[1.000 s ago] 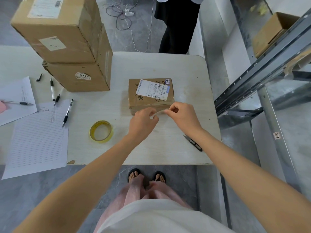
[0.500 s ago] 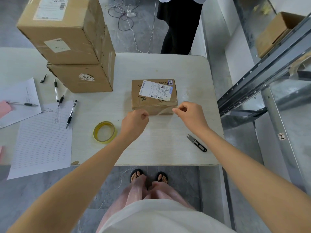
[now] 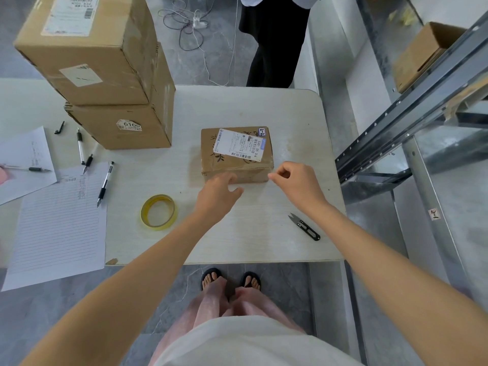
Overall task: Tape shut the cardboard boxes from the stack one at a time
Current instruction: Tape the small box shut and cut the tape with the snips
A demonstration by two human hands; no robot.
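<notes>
The small brown cardboard box sits flat near the middle of the pale wood-grain table, its near face turned to the person. It looks light and fairly stiff, though its skin is creased, so it may slide under a push. It is best steadied by the side walls or pressed down from the top.

The left hand rests against the near face. Its fingers are hidden behind its back, so I cannot tell how they lie. The right hand pinches thumb to forefinger at the near right corner, holding the end of a faint strip of clear tape.

A white barcoded shipping label covers the top, its print too small to read. A corner tag reads "2-2".

Outward lie a yellowish tape roll, black thread snips and the stack of two larger brown boxes.
</notes>
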